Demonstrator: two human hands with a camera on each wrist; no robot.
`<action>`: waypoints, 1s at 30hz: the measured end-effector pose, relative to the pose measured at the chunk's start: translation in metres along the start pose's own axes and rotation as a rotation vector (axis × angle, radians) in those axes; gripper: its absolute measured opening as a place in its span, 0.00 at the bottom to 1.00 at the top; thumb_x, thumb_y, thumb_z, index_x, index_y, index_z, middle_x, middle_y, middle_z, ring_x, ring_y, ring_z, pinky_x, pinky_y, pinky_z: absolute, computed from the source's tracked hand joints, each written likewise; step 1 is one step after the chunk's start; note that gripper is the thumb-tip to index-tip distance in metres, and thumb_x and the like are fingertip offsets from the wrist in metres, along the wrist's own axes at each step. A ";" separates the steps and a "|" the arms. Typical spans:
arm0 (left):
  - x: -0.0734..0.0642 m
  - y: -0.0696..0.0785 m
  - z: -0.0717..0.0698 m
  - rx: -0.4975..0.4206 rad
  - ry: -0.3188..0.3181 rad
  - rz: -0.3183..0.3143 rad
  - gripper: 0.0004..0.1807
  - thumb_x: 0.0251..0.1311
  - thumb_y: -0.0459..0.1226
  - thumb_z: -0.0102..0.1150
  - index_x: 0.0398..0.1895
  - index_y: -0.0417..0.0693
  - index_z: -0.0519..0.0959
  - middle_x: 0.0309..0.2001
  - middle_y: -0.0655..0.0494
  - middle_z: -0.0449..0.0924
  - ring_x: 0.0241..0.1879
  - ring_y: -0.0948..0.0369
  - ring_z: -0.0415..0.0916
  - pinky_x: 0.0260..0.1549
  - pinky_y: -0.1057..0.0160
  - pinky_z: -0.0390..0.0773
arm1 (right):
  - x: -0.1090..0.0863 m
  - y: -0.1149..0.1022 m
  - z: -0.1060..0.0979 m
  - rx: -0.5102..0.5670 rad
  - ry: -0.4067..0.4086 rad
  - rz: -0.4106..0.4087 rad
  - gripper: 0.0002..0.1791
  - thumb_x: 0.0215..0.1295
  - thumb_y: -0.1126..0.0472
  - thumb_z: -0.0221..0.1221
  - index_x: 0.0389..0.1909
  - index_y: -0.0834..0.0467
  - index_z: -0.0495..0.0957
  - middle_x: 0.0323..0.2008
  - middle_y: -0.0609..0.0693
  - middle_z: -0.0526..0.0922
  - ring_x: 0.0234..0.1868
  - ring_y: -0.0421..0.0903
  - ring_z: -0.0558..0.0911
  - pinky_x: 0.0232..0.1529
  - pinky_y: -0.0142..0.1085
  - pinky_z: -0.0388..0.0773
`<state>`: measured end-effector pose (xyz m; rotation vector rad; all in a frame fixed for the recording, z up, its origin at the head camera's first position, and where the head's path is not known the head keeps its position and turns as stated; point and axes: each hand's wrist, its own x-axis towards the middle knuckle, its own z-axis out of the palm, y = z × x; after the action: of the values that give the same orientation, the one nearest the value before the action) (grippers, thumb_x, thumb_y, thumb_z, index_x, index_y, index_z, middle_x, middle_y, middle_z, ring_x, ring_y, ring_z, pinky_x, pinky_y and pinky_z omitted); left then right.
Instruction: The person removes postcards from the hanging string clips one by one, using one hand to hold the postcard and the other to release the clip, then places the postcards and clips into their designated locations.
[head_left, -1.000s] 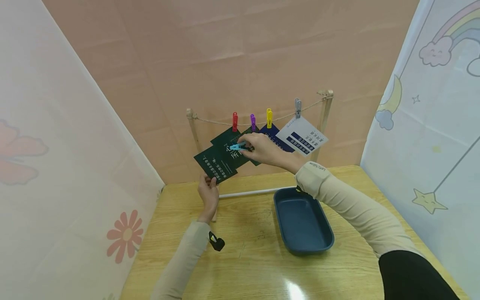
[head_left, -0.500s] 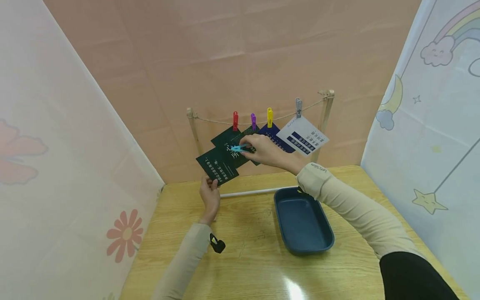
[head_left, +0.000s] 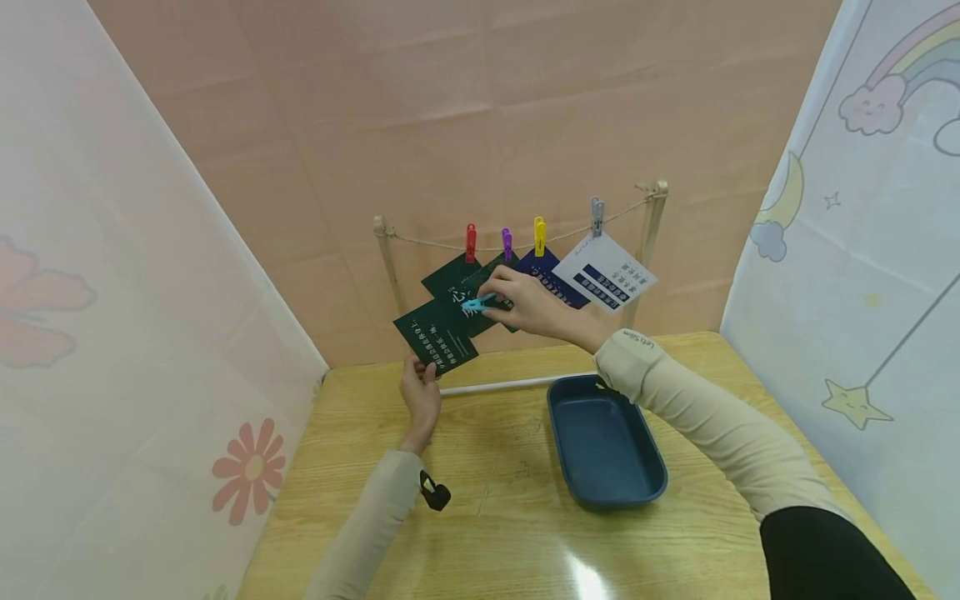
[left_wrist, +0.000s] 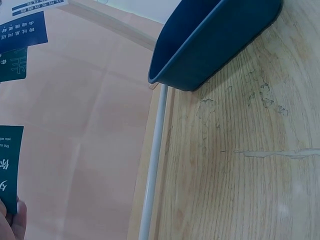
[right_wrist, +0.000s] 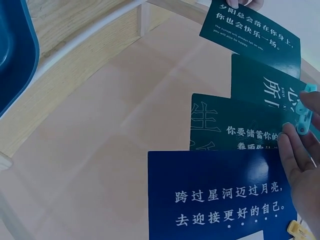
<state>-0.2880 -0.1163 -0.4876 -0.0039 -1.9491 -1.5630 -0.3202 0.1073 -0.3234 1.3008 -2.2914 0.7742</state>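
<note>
My left hand (head_left: 422, 396) pinches the lower corner of a dark green card (head_left: 435, 335) printed with white writing, held in front of a string line. In the right wrist view the same card (right_wrist: 250, 35) shows at the top. A light blue clothespin (head_left: 474, 306) is pinched between the thumb and fingers of my right hand (head_left: 538, 304), just right of that card. Behind them, two green cards hang under a red clothespin (head_left: 470, 243) and a purple clothespin (head_left: 507, 243); my right hand partly covers one. In the left wrist view only fingertips (left_wrist: 20, 220) show.
A yellow clothespin (head_left: 539, 237) holds a navy card (head_left: 551, 271), and a grey clothespin (head_left: 597, 217) a white card (head_left: 600, 275). The string (head_left: 427, 242) spans two wooden posts. A blue tray (head_left: 607, 442) stands on the wooden table (head_left: 495, 533) beside a white rod (head_left: 502, 385).
My left hand has shifted slightly right and down with the green card. The light blue clothespin in my right hand has dropped a little and tilted.
</note>
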 end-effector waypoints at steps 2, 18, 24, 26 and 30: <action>0.000 -0.001 0.000 -0.003 0.000 -0.001 0.03 0.68 0.23 0.53 0.41 0.34 0.74 0.34 0.38 0.77 0.32 0.45 0.78 0.35 0.45 0.84 | -0.001 0.000 0.000 -0.004 -0.001 -0.003 0.14 0.60 0.68 0.69 0.46 0.64 0.82 0.40 0.56 0.75 0.33 0.47 0.78 0.33 0.36 0.79; -0.005 -0.008 -0.003 0.001 0.004 0.014 0.03 0.66 0.22 0.55 0.40 0.31 0.74 0.34 0.36 0.78 0.33 0.44 0.79 0.33 0.55 0.86 | -0.008 0.006 0.003 -0.010 -0.037 0.035 0.13 0.59 0.67 0.70 0.45 0.62 0.82 0.39 0.55 0.74 0.36 0.48 0.81 0.38 0.37 0.83; -0.007 -0.009 -0.005 0.027 -0.004 -0.031 0.03 0.66 0.22 0.55 0.41 0.33 0.75 0.34 0.39 0.78 0.33 0.46 0.79 0.34 0.58 0.86 | -0.012 0.009 0.006 -0.010 -0.053 0.052 0.13 0.61 0.64 0.69 0.46 0.61 0.83 0.40 0.53 0.74 0.34 0.46 0.78 0.36 0.38 0.82; -0.008 -0.010 -0.006 0.033 -0.009 -0.033 0.04 0.67 0.22 0.55 0.42 0.33 0.75 0.34 0.40 0.78 0.34 0.47 0.78 0.34 0.58 0.86 | -0.012 0.010 0.007 -0.012 -0.057 0.055 0.13 0.62 0.63 0.69 0.46 0.61 0.83 0.40 0.53 0.74 0.34 0.46 0.78 0.36 0.36 0.82; -0.009 -0.011 -0.006 0.034 -0.013 -0.042 0.04 0.67 0.23 0.55 0.42 0.32 0.75 0.34 0.39 0.77 0.34 0.46 0.78 0.35 0.54 0.86 | -0.013 0.011 0.007 -0.012 -0.063 0.057 0.13 0.62 0.63 0.68 0.46 0.62 0.82 0.40 0.53 0.75 0.34 0.48 0.79 0.36 0.38 0.82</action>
<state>-0.2822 -0.1216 -0.5004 0.0407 -1.9973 -1.5601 -0.3235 0.1160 -0.3394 1.2775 -2.3879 0.7475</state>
